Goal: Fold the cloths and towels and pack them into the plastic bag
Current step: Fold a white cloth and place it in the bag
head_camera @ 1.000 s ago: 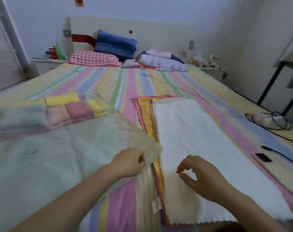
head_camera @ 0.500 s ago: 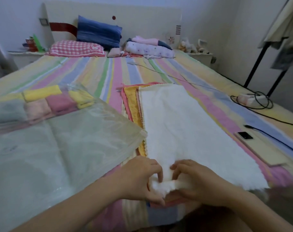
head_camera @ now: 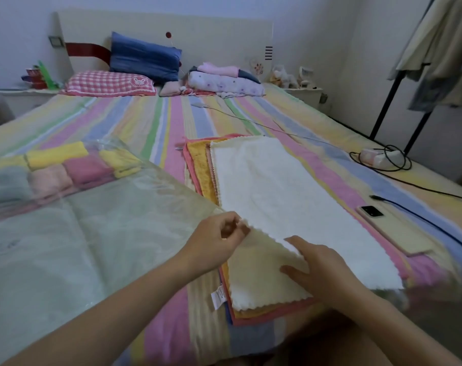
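A white towel (head_camera: 285,196) lies on top of a stack of cloths on the striped bed, its near left corner lifted. My left hand (head_camera: 219,240) pinches that corner. My right hand (head_camera: 319,270) rests on the cream cloth (head_camera: 261,283) exposed beneath, its thumb at the white towel's raised edge. Yellow, orange and pink cloths (head_camera: 198,167) peek out along the stack's left side. A large clear plastic bag (head_camera: 79,233) lies flat to the left, with several folded yellow and pink towels (head_camera: 74,165) inside at its far end.
A phone (head_camera: 372,211) with a black cable lies on a flat board right of the stack. A power strip with coiled cord (head_camera: 380,159) sits further right. Pillows (head_camera: 142,59) and folded bedding are at the headboard. A clothes rack (head_camera: 391,93) stands at the right.
My left hand let go of the plastic bag and came to the towel. Both hands gripped the white towel's near edge, then lifted its left corner, which uncovered the cream cloth.
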Tool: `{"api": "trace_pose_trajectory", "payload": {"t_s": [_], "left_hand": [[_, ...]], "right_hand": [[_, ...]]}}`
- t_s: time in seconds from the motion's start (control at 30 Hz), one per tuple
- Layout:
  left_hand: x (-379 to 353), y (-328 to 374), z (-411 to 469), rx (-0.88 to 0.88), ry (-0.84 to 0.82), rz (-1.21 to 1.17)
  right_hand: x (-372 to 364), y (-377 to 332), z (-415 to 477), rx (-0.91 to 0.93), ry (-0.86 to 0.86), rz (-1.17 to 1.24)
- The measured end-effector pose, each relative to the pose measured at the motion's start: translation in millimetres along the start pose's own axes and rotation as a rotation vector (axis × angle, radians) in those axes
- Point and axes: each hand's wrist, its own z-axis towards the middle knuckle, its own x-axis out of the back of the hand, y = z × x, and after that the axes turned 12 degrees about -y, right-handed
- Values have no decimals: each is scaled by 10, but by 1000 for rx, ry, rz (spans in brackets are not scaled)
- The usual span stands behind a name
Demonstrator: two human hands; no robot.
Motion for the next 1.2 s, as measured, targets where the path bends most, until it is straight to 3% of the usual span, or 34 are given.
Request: {"api": "trace_pose_trajectory", "payload": {"t_s": [0.13,0.3,0.6,0.7,0.8,0.87,0.97,1.03,1.2], "left_hand": [[153,181,292,-48,108,-94],[480,470,680,-79,337,-195],[1058,651,719,-22,532,-102],[1155,596,462,155,361,-203],[1250,523,124,396,-57,-186],[1271,510,-26,487,-215,-136],[1247,431,-20,555,-210,-192],[1212,311,83,563,-105,-240],[1121,-102,527,486,186,-347]], "right_hand": [[76,275,-32,-172,182,-43],[206,512,-68,-344,400,108],[776,128,-113,-38,683,1023],[976,-83,-186,-60,527,1024],[1133,-98,-264,-148,144,969],[1190,-43,-261,-240,-55,899],[1154,56,-134,-345,-120,906],[1089,163,33,-354,-132,998],[910,406,448,-349,104,847]]}}
